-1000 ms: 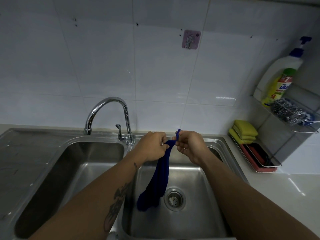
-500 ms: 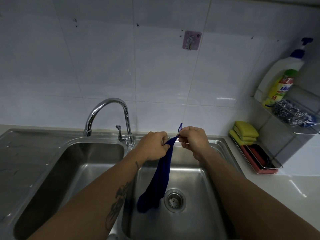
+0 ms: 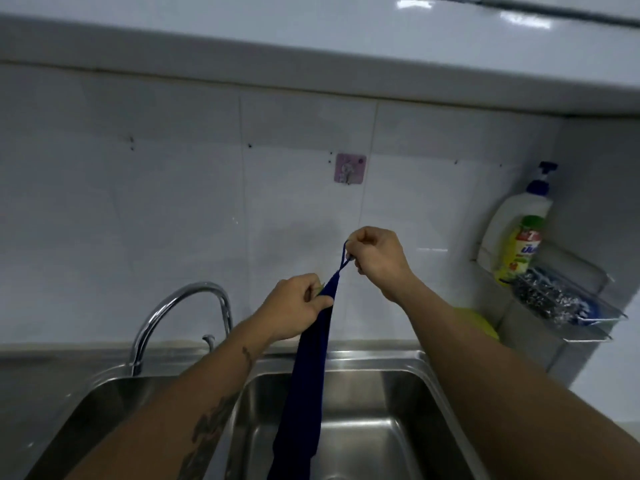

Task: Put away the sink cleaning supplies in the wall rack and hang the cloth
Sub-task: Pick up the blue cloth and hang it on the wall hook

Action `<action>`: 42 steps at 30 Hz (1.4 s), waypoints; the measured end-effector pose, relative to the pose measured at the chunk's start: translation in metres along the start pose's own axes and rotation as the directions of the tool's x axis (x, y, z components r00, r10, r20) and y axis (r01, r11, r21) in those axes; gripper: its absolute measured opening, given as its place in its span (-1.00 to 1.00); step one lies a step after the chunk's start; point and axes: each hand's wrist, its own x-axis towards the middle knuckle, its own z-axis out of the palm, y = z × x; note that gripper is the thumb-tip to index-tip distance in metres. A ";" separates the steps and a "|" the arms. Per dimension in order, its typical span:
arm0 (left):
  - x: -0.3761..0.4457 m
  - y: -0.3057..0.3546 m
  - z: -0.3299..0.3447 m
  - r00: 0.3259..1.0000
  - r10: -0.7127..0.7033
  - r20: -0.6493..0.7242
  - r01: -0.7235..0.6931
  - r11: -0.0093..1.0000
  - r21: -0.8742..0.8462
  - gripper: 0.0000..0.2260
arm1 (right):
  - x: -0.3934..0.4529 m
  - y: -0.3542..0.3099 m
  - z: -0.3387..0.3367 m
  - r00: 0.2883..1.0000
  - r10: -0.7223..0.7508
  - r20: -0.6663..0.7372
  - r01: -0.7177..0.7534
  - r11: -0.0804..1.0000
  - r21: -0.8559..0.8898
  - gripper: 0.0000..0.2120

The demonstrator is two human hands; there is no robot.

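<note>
Forearms fill the lower part of the view, the left one tattooed, both reaching up over the steel sink (image 3: 388, 367). Between them a dark blue cloth (image 3: 304, 393) hangs in a long narrow strip, its lower end dropping past the bottom edge over the right basin. The left hand (image 3: 294, 306) is closed around the cloth near its top, fingers folded tight on the fabric. The right hand (image 3: 375, 258), higher and just to the right, pinches the cloth's small hanging loop (image 3: 344, 256) between fingertips, so the strip runs taut on a slant from one hand to the other.

Left of the left arm stands a curved chrome tap (image 3: 180, 313) with its lever beside it, mounted at the back rim between the two basins. Behind the right forearm a yellow sponge (image 3: 479, 322) shows in part, most of it hidden by the arm.

Farther back, on the white tiled wall (image 3: 173, 220), a small pink adhesive hook (image 3: 349, 169) sits above and slightly left of the right hand, well apart from the loop. In the right corner a wire wall rack (image 3: 588, 320) holds a white pump bottle (image 3: 519, 230) of dish liquid with a blue top, standing upright, and a steel scourer (image 3: 543, 297) just beside it on something blue. A few small dark holes dot the tiles. Overhead, the pale underside of a cabinet or ledge (image 3: 311, 46) spans the whole width of the wall.
</note>
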 end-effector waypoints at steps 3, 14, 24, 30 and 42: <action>0.028 0.015 -0.018 0.998 0.047 -0.052 -0.048 0.999 -0.020 -0.77 | 0.034 -0.022 -0.004 0.990 -0.130 -0.053 0.123 0.985 -0.117 -0.82; 0.112 0.022 -0.042 0.989 0.133 -0.063 -0.113 0.961 0.254 -0.80 | 0.133 -0.031 -0.005 0.935 -0.280 -0.216 0.135 0.847 -0.515 -0.83; 0.141 -0.002 -0.039 0.957 0.215 -0.193 -0.101 0.875 0.474 -0.88 | 0.152 -0.018 0.008 0.875 -0.393 -0.282 0.125 0.747 -0.653 -0.85; 0.129 -0.021 -0.022 0.949 0.217 -0.229 -0.051 0.822 0.568 -0.80 | 0.147 0.007 0.021 0.862 -0.469 -0.192 0.233 0.704 -0.671 -0.88; 0.100 -0.052 0.002 0.955 0.234 -0.180 -0.012 0.639 0.769 -0.69 | 0.114 0.028 0.022 0.991 -0.007 0.137 0.048 0.952 -0.303 -0.84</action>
